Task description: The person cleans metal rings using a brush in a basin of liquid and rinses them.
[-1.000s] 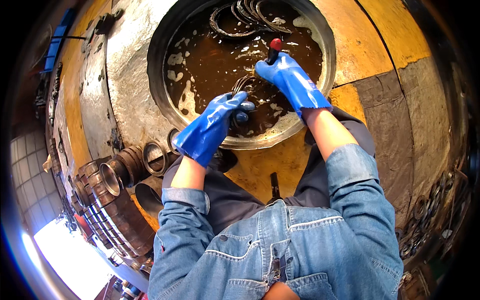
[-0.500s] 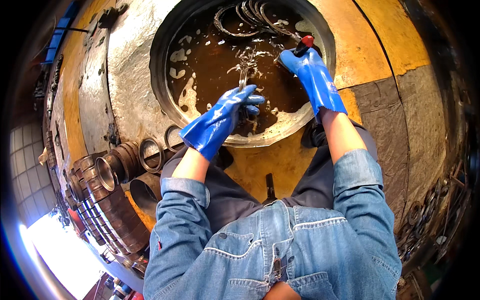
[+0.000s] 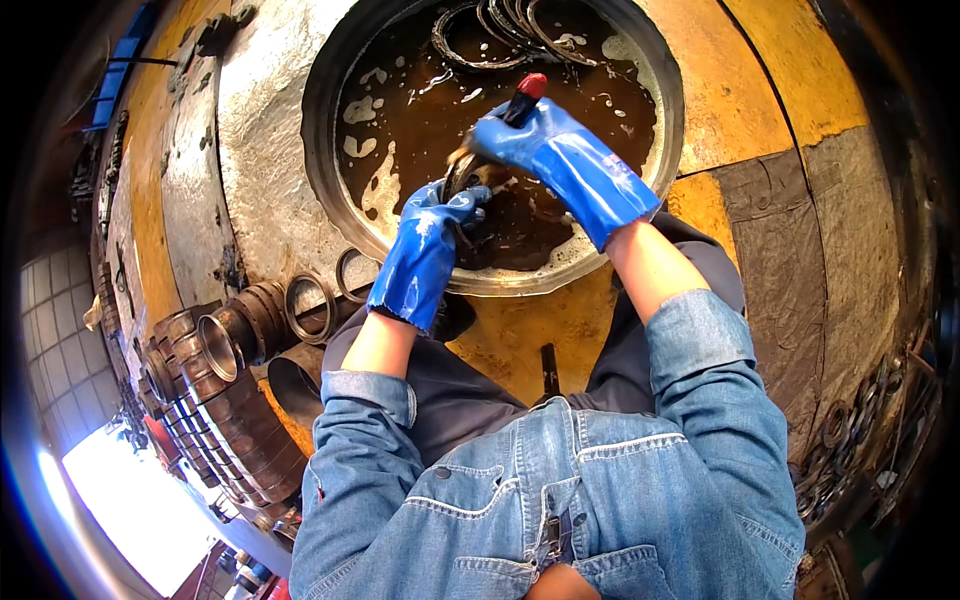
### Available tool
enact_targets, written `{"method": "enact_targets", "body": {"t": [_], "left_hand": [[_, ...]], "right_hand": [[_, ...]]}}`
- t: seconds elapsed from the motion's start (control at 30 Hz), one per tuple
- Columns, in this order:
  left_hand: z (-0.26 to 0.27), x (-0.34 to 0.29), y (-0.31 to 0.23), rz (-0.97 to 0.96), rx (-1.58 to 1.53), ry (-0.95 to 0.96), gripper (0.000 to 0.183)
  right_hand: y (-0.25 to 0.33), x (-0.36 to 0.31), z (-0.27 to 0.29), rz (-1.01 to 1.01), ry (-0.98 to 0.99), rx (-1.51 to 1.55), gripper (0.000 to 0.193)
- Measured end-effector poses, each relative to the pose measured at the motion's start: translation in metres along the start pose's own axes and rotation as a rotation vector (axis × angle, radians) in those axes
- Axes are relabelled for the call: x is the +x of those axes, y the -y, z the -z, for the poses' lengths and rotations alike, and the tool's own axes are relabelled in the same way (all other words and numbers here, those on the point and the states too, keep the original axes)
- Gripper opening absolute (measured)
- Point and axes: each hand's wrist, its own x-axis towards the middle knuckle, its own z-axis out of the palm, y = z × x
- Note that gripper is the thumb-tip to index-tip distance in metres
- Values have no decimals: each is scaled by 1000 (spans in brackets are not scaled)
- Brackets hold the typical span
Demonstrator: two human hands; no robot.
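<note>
Rings (image 3: pixel 456 182) sit pinched in the left hand (image 3: pixel 432 217) over the basin (image 3: pixel 530 284); the right hand (image 3: pixel 522 136) wraps the brush (image 3: pixel 519 108), blurred bristles (image 3: pixel 463 156) at their edge. Scrubbing seems underway; another stroke would call for steady rings.

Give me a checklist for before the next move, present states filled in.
1. Right blue-gloved hand gripping the red-and-black-handled brush: ok.
2. Left blue-gloved hand holding the thin curved metal rings: ok.
3. Bristles touching those rings: cannot tell, blurred.
4. Held-ring count: cannot tell, fingers cover some.
5. Loose metal rings at the round dark basin's far side, apart from both hands: ok.
6. Basin bottom visible through murky brown liquid: not ok.
</note>
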Motion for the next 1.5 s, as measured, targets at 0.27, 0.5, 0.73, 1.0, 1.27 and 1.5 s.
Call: {"method": "enact_targets", "body": {"t": [0.27, 0.5, 0.73, 1.0, 1.27, 1.5], "left_hand": [[10, 1, 12, -33, -45, 1, 35], [-9, -5, -7, 32, 90, 110, 36], [-19, 11, -9, 237, -46, 250, 36], [-28, 13, 17, -16, 250, 202, 54], [-7, 9, -1, 17, 80, -32, 37], [12, -3, 3, -60, 128, -55, 31]], "right_hand": [[14, -8, -16, 170, 176, 105, 26], [-13, 1, 12, -24, -154, -219, 44], [-22, -23, 40, -153, -187, -102, 42], [-7, -84, 57, 187, -485, -1, 25], [-18, -19, 35, 63, 30, 88, 37], [11, -26, -9, 190, 36, -27, 30]]}}
